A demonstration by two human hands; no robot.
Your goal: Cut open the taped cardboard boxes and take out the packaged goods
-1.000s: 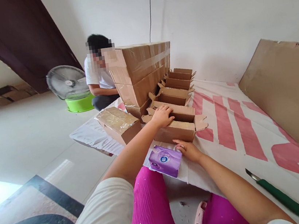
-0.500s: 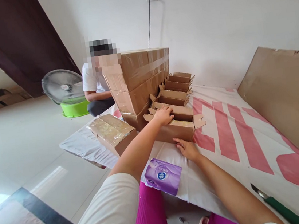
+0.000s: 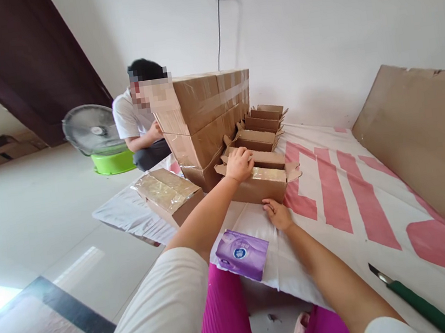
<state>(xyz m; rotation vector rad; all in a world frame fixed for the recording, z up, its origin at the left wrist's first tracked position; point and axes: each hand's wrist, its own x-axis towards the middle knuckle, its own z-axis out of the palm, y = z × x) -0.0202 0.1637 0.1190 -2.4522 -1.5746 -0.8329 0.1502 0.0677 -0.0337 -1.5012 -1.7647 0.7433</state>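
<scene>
The nearest open cardboard box (image 3: pixel 258 188) stands at the near end of a row, its side flap spread out to the right. My left hand (image 3: pixel 240 164) reaches over its top, with bent fingers gripping the upper edge; the fingertips are partly hidden. Low at the same box's front is my right hand (image 3: pixel 278 213), its fingers loosely apart and touching near the bottom edge. A purple tissue pack (image 3: pixel 243 254) lies at the table edge between my forearms. To the left of my left forearm sits a taped cardboard box (image 3: pixel 168 192).
Closed boxes (image 3: pixel 199 101) form a tall stack behind, with more open boxes (image 3: pixel 260 123) beside it. A green-handled knife (image 3: pixel 416 299) lies at right. A large cardboard sheet (image 3: pixel 425 145) leans at far right. Another person (image 3: pixel 128 119) crouches near a fan (image 3: pixel 94 130).
My left hand has shifted slightly along the box's upper edge, its fingers more bent. My right hand's index finger is less extended. The other person's hand has risen beside the stack.
</scene>
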